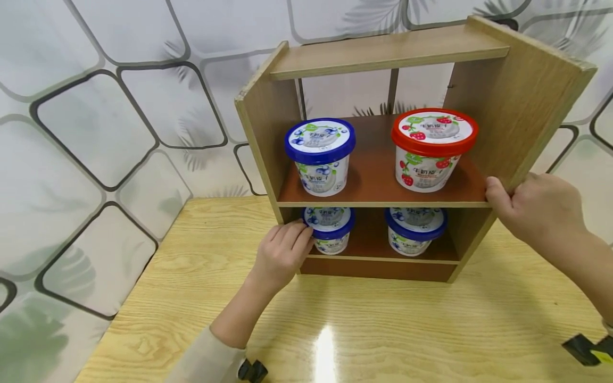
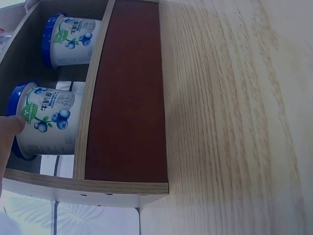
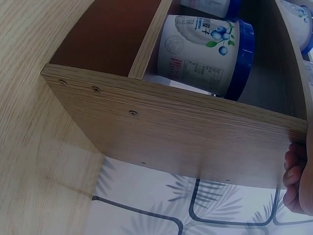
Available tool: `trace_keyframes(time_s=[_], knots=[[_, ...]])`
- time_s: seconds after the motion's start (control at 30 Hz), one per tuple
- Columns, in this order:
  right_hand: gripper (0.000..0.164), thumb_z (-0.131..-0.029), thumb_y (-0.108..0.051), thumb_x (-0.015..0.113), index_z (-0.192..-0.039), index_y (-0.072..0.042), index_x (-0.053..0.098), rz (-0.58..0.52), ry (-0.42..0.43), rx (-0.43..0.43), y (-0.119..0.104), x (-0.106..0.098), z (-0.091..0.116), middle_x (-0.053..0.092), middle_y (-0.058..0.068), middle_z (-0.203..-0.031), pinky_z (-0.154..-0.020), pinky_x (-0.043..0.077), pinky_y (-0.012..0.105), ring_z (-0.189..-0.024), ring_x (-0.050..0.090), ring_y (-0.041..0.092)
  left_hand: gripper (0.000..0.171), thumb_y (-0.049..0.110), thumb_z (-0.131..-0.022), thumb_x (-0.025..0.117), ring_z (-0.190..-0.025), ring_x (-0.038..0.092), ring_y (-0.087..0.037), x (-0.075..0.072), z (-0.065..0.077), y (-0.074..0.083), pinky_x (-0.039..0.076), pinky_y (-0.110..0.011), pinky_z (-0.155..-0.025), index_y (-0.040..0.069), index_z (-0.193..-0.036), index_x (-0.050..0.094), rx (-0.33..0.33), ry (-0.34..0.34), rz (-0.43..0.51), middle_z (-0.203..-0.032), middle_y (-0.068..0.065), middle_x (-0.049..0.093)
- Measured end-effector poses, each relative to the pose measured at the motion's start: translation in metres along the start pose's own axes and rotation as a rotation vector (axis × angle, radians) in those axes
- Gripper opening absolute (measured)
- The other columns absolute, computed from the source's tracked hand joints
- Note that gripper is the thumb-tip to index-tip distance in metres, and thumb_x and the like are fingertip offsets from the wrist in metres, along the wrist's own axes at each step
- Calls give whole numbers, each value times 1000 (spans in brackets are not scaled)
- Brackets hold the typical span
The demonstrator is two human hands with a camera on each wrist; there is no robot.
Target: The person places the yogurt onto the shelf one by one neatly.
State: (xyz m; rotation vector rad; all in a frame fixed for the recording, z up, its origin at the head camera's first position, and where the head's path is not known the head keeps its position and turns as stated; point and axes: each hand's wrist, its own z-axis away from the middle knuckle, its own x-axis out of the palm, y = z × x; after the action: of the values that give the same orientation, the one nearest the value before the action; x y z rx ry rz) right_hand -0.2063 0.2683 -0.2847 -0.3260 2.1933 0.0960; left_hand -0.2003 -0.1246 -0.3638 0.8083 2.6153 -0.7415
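My left hand (image 1: 281,255) is at the lower left of a small wooden shelf (image 1: 383,204). Its fingers hold the left side of a blue-lidded blueberry tub (image 1: 331,246), and a fingertip (image 2: 14,126) lies on the tub's wall near the lid. My right hand (image 1: 543,210) grips the shelf's right side panel (image 1: 531,101), thumb at the front edge and fingers (image 3: 292,178) curled against the outer face. A second blueberry tub (image 1: 407,244) stands on the lower level. Above are another blueberry tub (image 1: 323,178) and a red-lidded strawberry tub (image 1: 423,173).
The shelf stands on a light wood-grain table (image 1: 383,324) near a wall (image 1: 139,106) with leaf and rounded line patterns. Its top board (image 1: 388,53) spans the two side panels. Bright glare shows on the table's front area.
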Motion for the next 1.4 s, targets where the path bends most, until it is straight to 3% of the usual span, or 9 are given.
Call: trace_keyframes(time_s=[0.17,0.47,0.67,0.77,0.9,1.13,1.3,1.4], knots=[[64,-95,-37,34,-35,-12,29,11,-13,-11,0,0,0,29,2,-37,-33,23,31,-37,30,24,21,20,-89,66,-80,66,-23,-2,2,0,52,-32,-67,-1,-93,67,-1,-12,2,-86,-11,65],[63,-93,-40,36,-36,-13,28,19,23,11,-1,-4,3,28,2,-37,-33,20,32,-36,29,25,23,28,-87,67,-80,67,-21,-2,-2,-1,51,-34,-67,5,-88,72,18,121,-40,-83,-5,69],[62,-95,-39,40,-40,-12,32,12,-82,63,-3,-11,8,31,2,-39,-33,21,33,-37,31,25,24,29,-86,68,-77,67,-20,-3,-5,-1,50,-34,-67,5,-88,72,16,140,9,-82,-4,70],[59,-95,-37,43,-42,-11,34,13,-100,35,-5,-13,11,32,2,-41,-35,22,33,-38,32,24,26,30,-88,66,-76,66,-20,-5,-6,0,50,-33,-66,5,-89,71,8,138,37,-82,-4,70],[56,-94,-39,43,-47,-11,36,-15,3,-60,-5,-8,16,33,1,-43,-39,23,34,-39,32,22,28,31,-90,63,-75,66,-20,-9,-8,0,50,-33,-65,5,-90,71,16,132,64,-82,-5,70],[68,-95,-56,24,-58,-3,47,-103,283,-249,-1,7,23,46,9,-49,-45,28,42,-43,38,29,32,35,-90,62,-73,66,-19,-19,-3,-1,49,-33,-63,4,-91,72,35,95,110,-81,-5,69],[64,-95,-51,28,-59,-2,48,-147,352,-296,-1,12,30,47,8,-52,-45,30,43,-46,40,30,35,38,-91,60,-71,65,-19,-24,-1,1,48,-34,-62,5,-90,72,12,82,137,-79,-4,69],[65,-96,-50,29,-60,0,50,-153,370,-315,-1,13,33,49,9,-52,-49,33,45,-48,45,32,36,38,-91,59,-70,65,-18,-26,-4,4,48,-33,-61,5,-88,72,33,83,151,-79,-4,69]])
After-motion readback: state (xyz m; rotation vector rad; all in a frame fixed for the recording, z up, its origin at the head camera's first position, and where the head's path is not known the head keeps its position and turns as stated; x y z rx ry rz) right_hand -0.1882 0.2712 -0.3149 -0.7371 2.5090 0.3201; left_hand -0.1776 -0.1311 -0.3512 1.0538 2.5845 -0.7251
